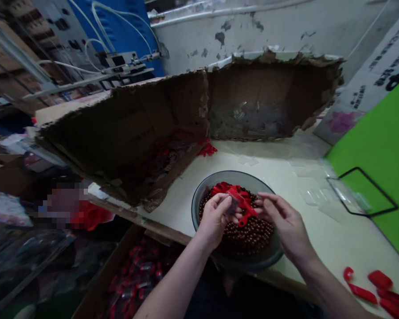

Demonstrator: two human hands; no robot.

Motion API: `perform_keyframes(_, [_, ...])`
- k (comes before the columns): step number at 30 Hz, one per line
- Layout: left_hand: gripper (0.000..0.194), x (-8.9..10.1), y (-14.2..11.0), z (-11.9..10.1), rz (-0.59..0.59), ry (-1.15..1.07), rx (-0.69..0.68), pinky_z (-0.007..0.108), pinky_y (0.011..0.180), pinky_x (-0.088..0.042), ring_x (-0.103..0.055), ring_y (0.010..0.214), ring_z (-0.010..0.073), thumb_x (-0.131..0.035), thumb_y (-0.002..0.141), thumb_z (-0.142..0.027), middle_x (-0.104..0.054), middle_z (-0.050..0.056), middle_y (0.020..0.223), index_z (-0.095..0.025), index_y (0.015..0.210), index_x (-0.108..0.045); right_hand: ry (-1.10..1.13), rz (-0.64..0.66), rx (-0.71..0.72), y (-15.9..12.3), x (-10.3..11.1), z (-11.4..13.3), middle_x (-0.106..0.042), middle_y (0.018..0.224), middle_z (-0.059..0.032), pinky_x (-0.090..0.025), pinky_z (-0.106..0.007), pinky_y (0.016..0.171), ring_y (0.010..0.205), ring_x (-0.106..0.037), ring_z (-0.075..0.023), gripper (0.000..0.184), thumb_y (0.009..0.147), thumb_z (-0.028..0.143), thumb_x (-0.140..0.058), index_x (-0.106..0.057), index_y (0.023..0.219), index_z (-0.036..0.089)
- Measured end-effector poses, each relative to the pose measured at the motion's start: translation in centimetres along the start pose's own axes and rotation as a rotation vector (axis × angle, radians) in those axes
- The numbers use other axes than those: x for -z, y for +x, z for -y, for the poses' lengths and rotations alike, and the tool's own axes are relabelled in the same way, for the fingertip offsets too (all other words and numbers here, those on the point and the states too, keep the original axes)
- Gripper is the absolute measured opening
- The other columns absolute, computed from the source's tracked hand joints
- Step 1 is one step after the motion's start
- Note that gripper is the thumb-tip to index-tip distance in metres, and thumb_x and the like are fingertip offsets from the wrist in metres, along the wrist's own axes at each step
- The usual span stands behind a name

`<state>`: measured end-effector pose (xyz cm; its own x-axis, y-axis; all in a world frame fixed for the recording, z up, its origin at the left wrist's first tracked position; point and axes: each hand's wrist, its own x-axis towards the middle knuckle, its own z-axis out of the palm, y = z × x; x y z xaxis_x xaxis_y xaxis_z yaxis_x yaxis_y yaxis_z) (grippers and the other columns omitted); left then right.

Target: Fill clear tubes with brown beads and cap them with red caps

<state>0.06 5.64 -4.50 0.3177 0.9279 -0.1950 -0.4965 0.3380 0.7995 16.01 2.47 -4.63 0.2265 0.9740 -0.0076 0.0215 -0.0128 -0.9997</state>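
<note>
Left hand [217, 217] pinches a red piece [236, 200], right hand [289, 223] half open; beads [252, 235] remain; red packs [142, 274], lower left, look finished.

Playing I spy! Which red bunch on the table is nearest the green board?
The bottom-right red bunch; one is in the bowl, another by the cardboard.

Glossy beads, torn cardboard

The round brown beads [249, 237] look glossy and smooth, inside a smooth grey plastic-looking basin [199, 190]. The open brown cardboard box [173, 102] is matt, its torn rim rough and fibrous. The pale flat bench [272, 161] has a smooth, faintly shiny top. The upright bright green panel [379, 146] looks smooth and matt; the large white wall [196, 40] is flaking.
</note>
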Motion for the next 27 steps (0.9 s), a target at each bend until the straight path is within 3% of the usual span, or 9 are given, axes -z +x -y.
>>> perform_keyframes(4, [0.024,-0.2,-0.6,-0.2,0.024,-0.086,0.006,0.018,0.052,-0.046,-0.063,0.058,0.0112,-0.064,0.082,-0.033,-0.065,0.004,0.071,-0.013,0.089,-0.052,0.045,0.042,0.055,-2.1,-1.0,-1.3,-0.069,0.093,-0.0019,-0.056,-0.029,0.073,0.078,-0.067,-0.0164,0.041,0.076,0.039,-0.074,-0.058,0.111,0.026])
perform_keyframes(8, [0.023,-0.1,-1.3,0.3,0.06,-0.011,0.024,0.019,0.052,-0.047,-0.062,0.055,0.0112,-0.063,0.083,-0.033,-0.066,0.004,0.068,-0.013,0.088,-0.052,-0.054,0.005,0.112,-0.6,-0.9,0.1,-0.064,0.075,0.0005,-0.051,-0.025,0.064,0.066,-0.061,-0.0136,0.026,0.086,0.044,-0.062,-0.064,0.102,0.024])
perform_keyframes(11, [0.025,0.0,-1.6,0.4,0.128,0.109,0.059,0.02,0.052,-0.048,-0.061,0.053,0.0112,-0.064,0.082,-0.034,-0.066,0.005,0.066,-0.012,0.088,-0.055,-0.114,0.211,0.13,1.3,-0.4,1.9,-0.066,0.088,-0.0032,-0.048,-0.028,0.076,0.083,-0.062,-0.0172,0.032,0.09,0.048,-0.052,-0.069,0.099,0.023])
perform_keyframes(15, [0.029,-0.5,-2.0,-0.1,0.218,0.255,0.127,0.02,0.049,-0.047,-0.06,0.05,0.0114,-0.067,0.078,-0.037,-0.065,0.004,0.063,-0.011,0.088,-0.058,0.157,0.525,-0.124,2.4,-0.8,3.7,-0.068,0.1,-0.0064,-0.048,-0.032,0.083,0.091,-0.062,-0.0193,0.046,0.092,0.055,-0.042,-0.072,0.1,0.021])
perform_keyframes(18, [0.028,-1.2,-2.4,-0.8,0.277,0.37,0.188,0.019,0.049,-0.046,-0.057,0.049,0.0098,-0.068,0.077,-0.037,-0.063,0.003,0.061,-0.012,0.086,-0.059,0.347,0.624,-0.313,2.4,-1.5,4.1,-0.067,0.101,-0.0079,-0.047,-0.033,0.089,0.1,-0.06,-0.0206,0.052,0.091,0.059,-0.039,-0.072,0.102,0.021])
perform_keyframes(22, [0.032,-2.2,-2.6,-1.0,0.262,0.482,0.171,0.019,0.044,-0.04,-0.049,0.042,0.0088,-0.062,0.081,-0.044,-0.055,-0.001,0.052,-0.014,0.075,-0.056,0.395,0.555,-0.323,2.0,-2.5,4.2,-0.068,0.1,-0.0081,-0.045,-0.035,0.094,0.102,-0.059,-0.0206,0.051,0.09,0.06,-0.042,-0.072,0.099,0.02])
perform_keyframes(27, [0.047,-3.1,-2.4,0.2,0.013,0.566,-0.057,0.019,0.042,-0.027,-0.031,0.044,0.005,-0.047,0.088,-0.05,-0.037,-0.004,0.049,-0.016,0.056,-0.042,0.287,0.293,-0.135,1.7,-3.4,4.8,-0.07,0.094,-0.0078,-0.047,-0.036,0.09,0.092,-0.063,-0.0205,0.051,0.09,0.059,-0.041,-0.071,0.095,0.019])
